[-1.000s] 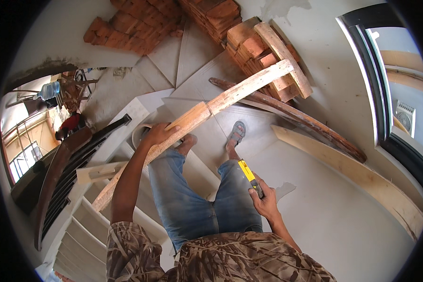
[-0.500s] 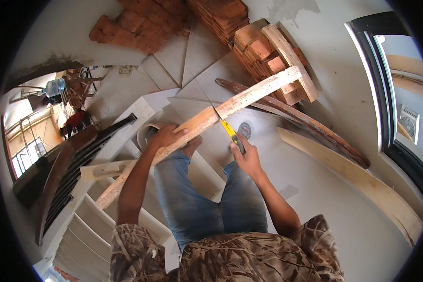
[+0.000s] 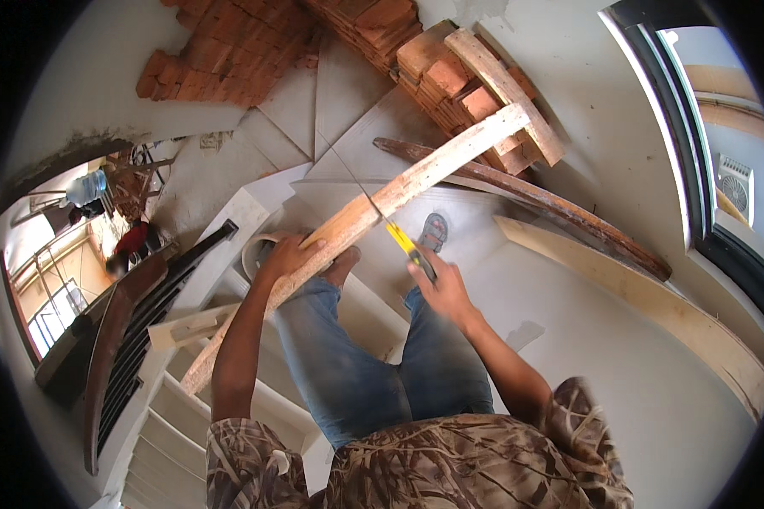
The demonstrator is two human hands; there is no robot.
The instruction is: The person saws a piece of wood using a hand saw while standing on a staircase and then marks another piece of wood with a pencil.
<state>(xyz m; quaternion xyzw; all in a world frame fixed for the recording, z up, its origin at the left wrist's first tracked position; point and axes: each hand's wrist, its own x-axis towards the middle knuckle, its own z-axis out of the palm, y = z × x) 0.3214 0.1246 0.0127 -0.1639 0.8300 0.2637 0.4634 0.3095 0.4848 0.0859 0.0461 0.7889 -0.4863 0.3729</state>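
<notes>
A long, rough wooden plank (image 3: 433, 166) slants across in front of me. Its far right end lies against a shorter piece of wood (image 3: 505, 93) by stacked bricks, and its near left end passes behind my left forearm. My left hand (image 3: 290, 259) is closed over the plank, left of the cut. A handsaw (image 3: 401, 241) with a yellow and black handle is gripped in my right hand (image 3: 443, 287), just on the near side of the plank. The thin blade crosses the plank at a narrow dark kerf and points away from me.
Orange bricks (image 3: 229, 55) are piled on the steps ahead. A dark wooden rail (image 3: 560, 216) and a pale curved board (image 3: 628, 284) lie to the right, below a window. A stair railing (image 3: 115, 339) and descending steps (image 3: 174, 437) are at left. Another person (image 3: 136, 242) is visible far left.
The saw has drawn back slightly toward me, its handle farther from the plank. My left hand keeps its hold. The whole view has shifted a little.
</notes>
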